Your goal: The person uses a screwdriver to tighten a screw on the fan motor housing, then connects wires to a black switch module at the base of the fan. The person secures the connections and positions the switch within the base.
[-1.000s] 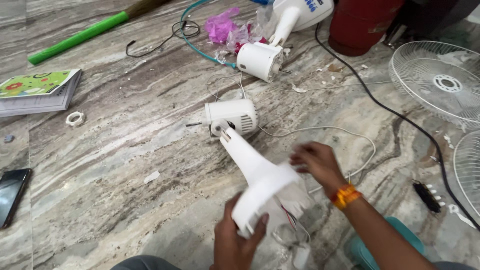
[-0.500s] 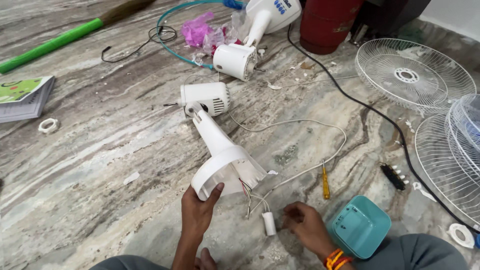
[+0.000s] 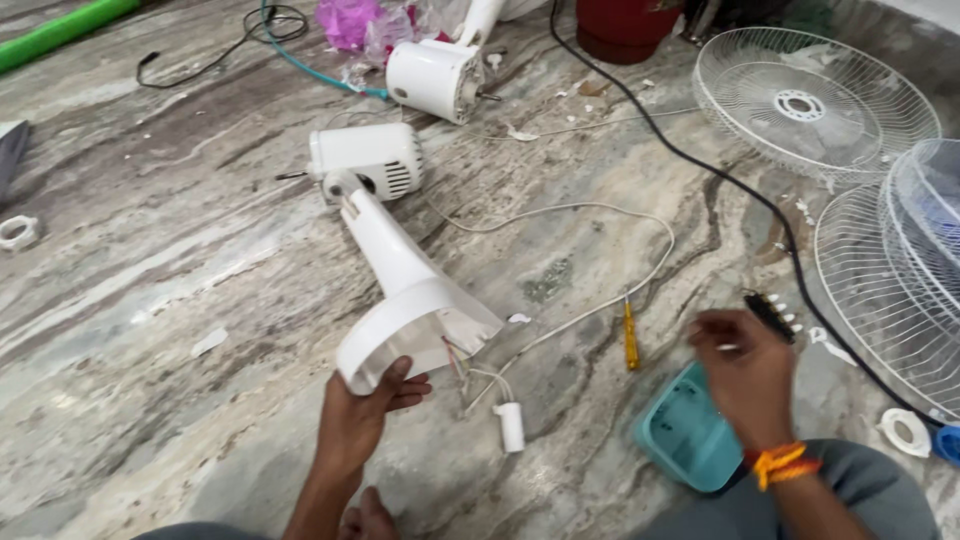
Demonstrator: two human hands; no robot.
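Left hand [image 3: 362, 418] grips the flared open rim of the fan base [image 3: 412, 322], fingers curled over the edge, thumb side underneath. Base is white plastic, hollow, lying on its side on the marble floor [image 3: 180, 300]; mouth faces the camera. Thin wires [image 3: 462, 362] hang out of the opening, ending at a small white capacitor [image 3: 510, 427] lying on the floor just beside the rim. Neck [image 3: 385, 245] tapers up and away to the motor housing [image 3: 368, 160], white, vented on the side, short shaft sticking out left.

Right hand [image 3: 742, 372] hovers over a teal box [image 3: 688, 432], motion-blurred; fingers look loosely curled, cannot tell if it holds anything. Orange thread band on that wrist. Black terminal strip [image 3: 772, 312] just past the fingers. Yellow screwdriver [image 3: 630, 335] lies between base and right hand.

White cord [image 3: 640, 270] loops from the base across the floor. Farther out: second motor unit [image 3: 435, 78], black cable [image 3: 700, 170], wire grilles [image 3: 810, 100] at right, pink bag [image 3: 350, 20] and a red cylinder [image 3: 625, 25] at the top edge.
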